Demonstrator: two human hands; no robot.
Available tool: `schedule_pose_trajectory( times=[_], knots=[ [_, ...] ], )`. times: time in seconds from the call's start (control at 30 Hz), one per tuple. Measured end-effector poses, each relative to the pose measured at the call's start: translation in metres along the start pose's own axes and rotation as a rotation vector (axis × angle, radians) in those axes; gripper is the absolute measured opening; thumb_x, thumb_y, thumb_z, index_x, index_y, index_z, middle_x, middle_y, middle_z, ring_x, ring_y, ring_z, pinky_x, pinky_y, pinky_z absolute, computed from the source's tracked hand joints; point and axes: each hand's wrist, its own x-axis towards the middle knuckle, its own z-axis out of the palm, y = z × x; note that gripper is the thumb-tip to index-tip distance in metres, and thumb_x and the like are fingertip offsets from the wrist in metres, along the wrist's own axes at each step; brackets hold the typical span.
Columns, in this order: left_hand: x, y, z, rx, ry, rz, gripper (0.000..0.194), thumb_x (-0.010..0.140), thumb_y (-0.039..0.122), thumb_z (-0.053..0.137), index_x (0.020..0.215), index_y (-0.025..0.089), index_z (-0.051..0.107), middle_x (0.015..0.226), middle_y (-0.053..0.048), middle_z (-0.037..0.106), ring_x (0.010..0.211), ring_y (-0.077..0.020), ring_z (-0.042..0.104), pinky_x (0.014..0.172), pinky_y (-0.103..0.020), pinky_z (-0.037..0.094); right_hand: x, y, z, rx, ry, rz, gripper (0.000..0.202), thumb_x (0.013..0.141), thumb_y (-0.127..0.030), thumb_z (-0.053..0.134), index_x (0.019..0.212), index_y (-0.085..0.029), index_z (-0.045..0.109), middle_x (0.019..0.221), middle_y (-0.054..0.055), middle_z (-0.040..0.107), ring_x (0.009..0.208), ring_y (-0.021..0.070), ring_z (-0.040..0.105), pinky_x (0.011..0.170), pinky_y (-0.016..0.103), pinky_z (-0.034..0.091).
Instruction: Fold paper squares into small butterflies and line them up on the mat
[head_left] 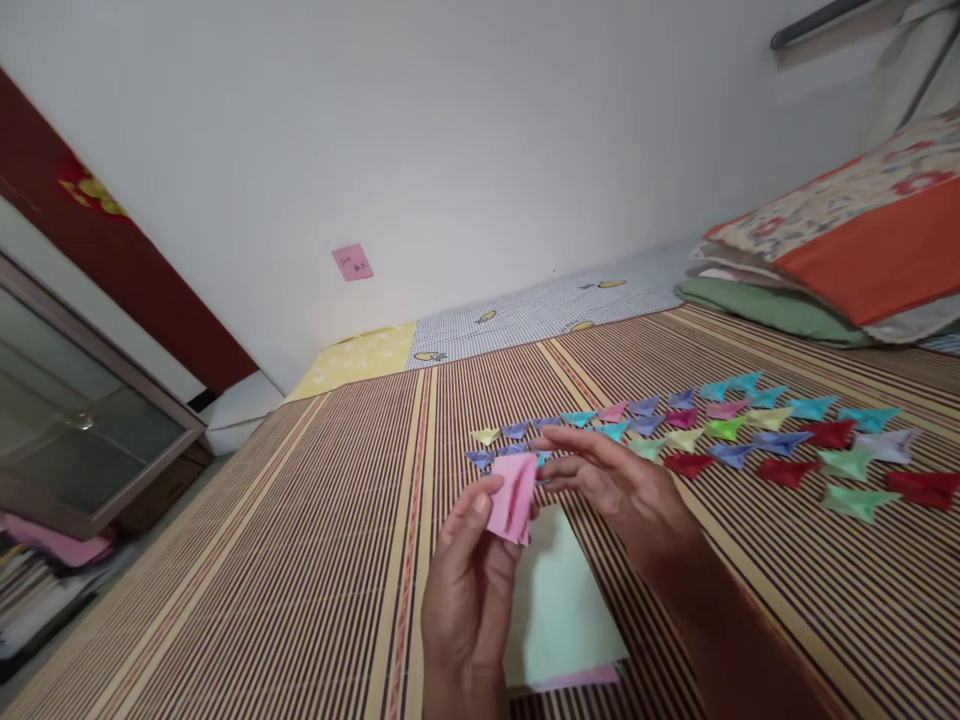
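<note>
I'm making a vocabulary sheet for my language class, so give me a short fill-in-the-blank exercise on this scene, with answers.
1. The folded pink paper is held in the person's ____ hand.
2. The mat beneath the many folded paper shapes is patterned with narrow ____.
3. The small pink note is on the white ____.
4. The large top sheet is pale ____.

Missing words: left; stripes; wall; green.

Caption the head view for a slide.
Left hand holds folded pink paper, right hand beside it, coloured paper shapes on a striped mat.
</note>
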Motion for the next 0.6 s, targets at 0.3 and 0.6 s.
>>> schedule_pose_trajectory(
  times=[0.3,0.6],
  knots=[
    [0.003,-0.015,0.006,-0.317,0.086,-0.106,0.05,0.097,0.009,0.042,0.136,0.027,0.068,0.108,-0.01,0.079,0.095,-0.0179,0.075,0.086,-0.028,0.059,-0.003,-0.004,0.04,-0.52,0.027,-0.339,0.041,0.078,-0.014,0.078,0.117,-0.02,0.067,0.13,0.011,0.066,0.123,0.0288,0.062,0.103,0.046,0.052],
    [-0.005,-0.014,0.023,-0.122,0.119,-0.022,0.043,0.097,0.022,0.062,0.14,0.023,0.063,0.115,-0.01,0.075,0.099,-0.019,0.073,0.085,-0.027,0.056,-0.006,-0.004,0.035,-0.661,0.157,-0.632,0.026,0.089,0.002,0.056,0.1,-0.019,0.065,0.11,0.007,0.068,0.107,0.0223,0.061,0.094,0.04,0.048]
  ],
)
